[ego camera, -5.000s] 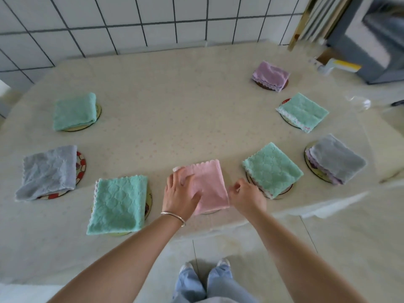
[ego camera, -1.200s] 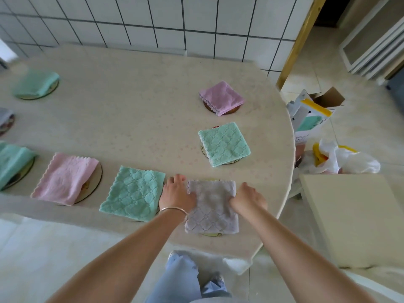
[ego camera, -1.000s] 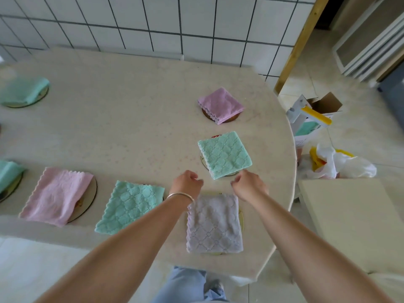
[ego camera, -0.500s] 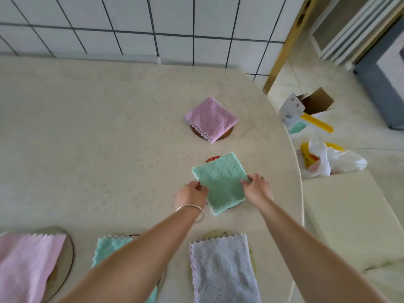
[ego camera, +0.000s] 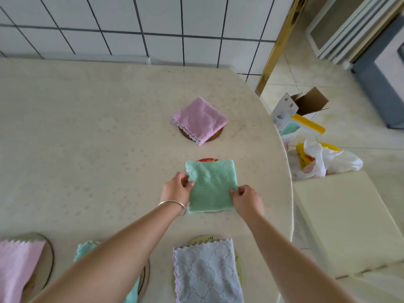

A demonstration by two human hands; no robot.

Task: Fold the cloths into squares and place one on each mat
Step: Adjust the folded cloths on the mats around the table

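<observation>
The left hand (ego camera: 177,189) pinches the left edge of the green cloth (ego camera: 212,187), and the right hand (ego camera: 247,200) pinches its right edge lower down, fingers curled onto the fabric. The cloth lies folded square over a round mat (ego camera: 206,160), of which only a sliver shows at the far side, near the tabletop's (ego camera: 87,127) right edge. It looks like soft, light terry that would droop if lifted by one corner, so holding two opposite edges and sliding it flat seems the safer way to centre it. Further back a pink cloth (ego camera: 200,120) sits on its own mat. At the near edge lie a grey cloth (ego camera: 206,274), another green one and a pale pink cloth (ego camera: 16,267).
</observation>
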